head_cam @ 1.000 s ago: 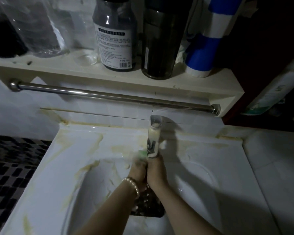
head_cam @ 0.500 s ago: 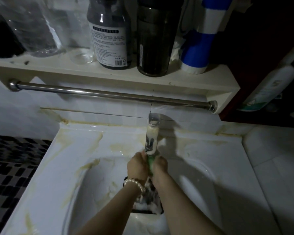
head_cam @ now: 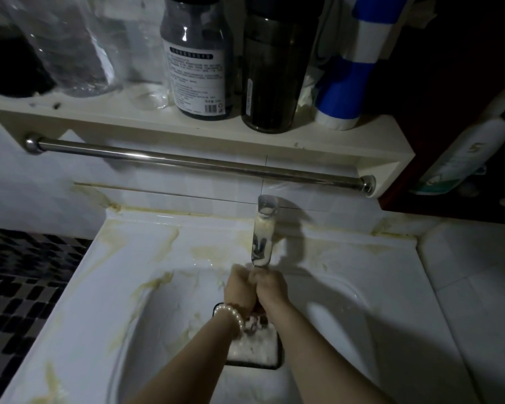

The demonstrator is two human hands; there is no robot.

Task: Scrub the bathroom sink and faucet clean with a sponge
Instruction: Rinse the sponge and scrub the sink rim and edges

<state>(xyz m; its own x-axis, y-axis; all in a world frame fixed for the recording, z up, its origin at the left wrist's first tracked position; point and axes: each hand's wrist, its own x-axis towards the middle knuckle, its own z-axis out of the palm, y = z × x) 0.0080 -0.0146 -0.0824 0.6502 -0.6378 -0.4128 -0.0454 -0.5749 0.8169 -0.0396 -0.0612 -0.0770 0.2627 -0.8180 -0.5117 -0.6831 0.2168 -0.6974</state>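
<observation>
Faucet (head_cam: 263,234) beneath unreadable bottle label (head_cam: 193,80)

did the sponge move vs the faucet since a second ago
Cannot tell now: the sponge, earlier green beside the faucet spout, is hidden between the left hand and right hand.

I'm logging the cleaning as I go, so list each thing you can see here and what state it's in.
faucet: foam-coated, no water visibly running
sink: yellowish stains on its rim
left hand: clenched below the spout
right hand: clenched against the left hand
dark tray: in the basin, full of suds
towel bar: bare
labelled bottle: upright on the shelf
</observation>
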